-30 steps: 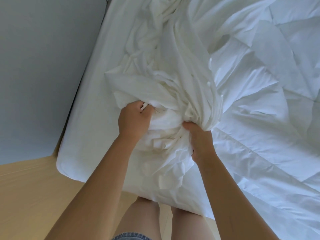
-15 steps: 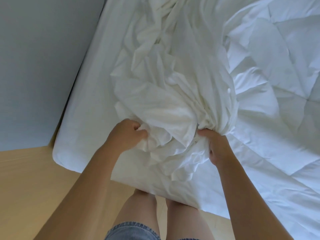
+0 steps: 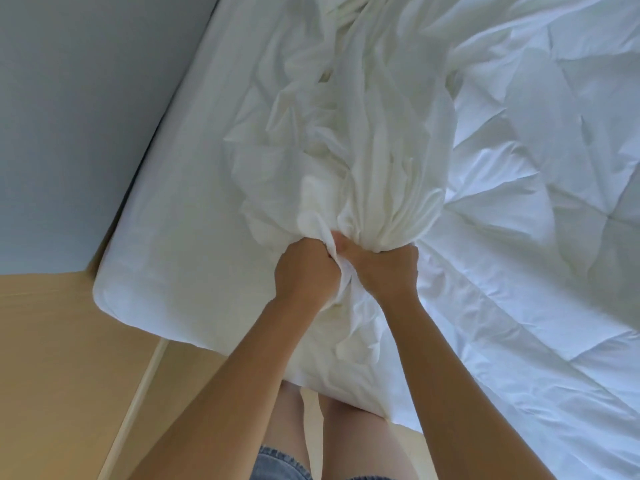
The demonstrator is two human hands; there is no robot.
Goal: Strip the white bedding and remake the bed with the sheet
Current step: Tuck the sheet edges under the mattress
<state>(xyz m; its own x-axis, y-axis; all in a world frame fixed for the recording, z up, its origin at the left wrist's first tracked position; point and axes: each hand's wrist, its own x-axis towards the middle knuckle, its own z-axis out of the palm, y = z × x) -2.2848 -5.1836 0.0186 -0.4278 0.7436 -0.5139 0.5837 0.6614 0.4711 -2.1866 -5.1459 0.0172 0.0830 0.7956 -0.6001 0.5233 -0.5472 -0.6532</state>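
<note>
Two fists, one bundle: a person stands at the near edge of a white bed (image 3: 162, 244) that fills the frame from lower left to upper right, with a grey wall (image 3: 69, 98) at upper left and a pale wooden floor (image 3: 52, 358) at lower left. A puffy quilt (image 3: 540, 209) lies rumpled across the right half of the frame. Between it and the smooth left strip of the bed, the sheet (image 3: 363, 143) runs as a long twisted rope from top centre down to the middle of the frame, where it narrows to a tight gather. The left hand (image 3: 306, 275) and the right hand (image 3: 388, 271) both grip that gather with fingers curled, the hands almost touching and fabric pinched between them.

From where I stand, the trouble lies in the pull. The sheet's far end runs out of the top of the frame, so I cannot tell whether it is free. If it is caught there, a hard tug may jam. Its right side lies against the quilt's folds and could drag the quilt along. A loose tail hangs below the hands over the near edge, toward the legs, and could trail on the floor or go underfoot. Held in a bunch, the corners will probably be hard to find when spreading.
</note>
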